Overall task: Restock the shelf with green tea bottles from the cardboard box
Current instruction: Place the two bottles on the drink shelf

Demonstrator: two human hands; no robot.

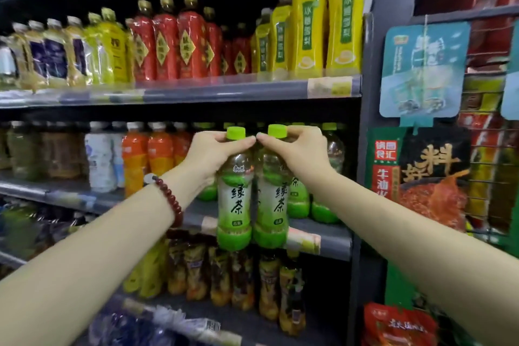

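Two green tea bottles with lime caps hang side by side in front of the middle shelf (331, 236). My left hand (213, 152) grips the neck of the left bottle (234, 205). My right hand (295, 149) grips the neck of the right bottle (271, 202). Both bottles are upright, touching each other, with their bases just below the shelf's front lip. More green tea bottles (323, 194) stand on that shelf behind and to the right. The cardboard box is out of view.
Orange and white drink bottles (134, 157) stand left of the green tea on the same shelf. The shelf above holds red and yellow bottles (309, 31). Dark bottles (241, 281) fill the shelf below. A rack of hanging food packets (432, 171) stands at the right.
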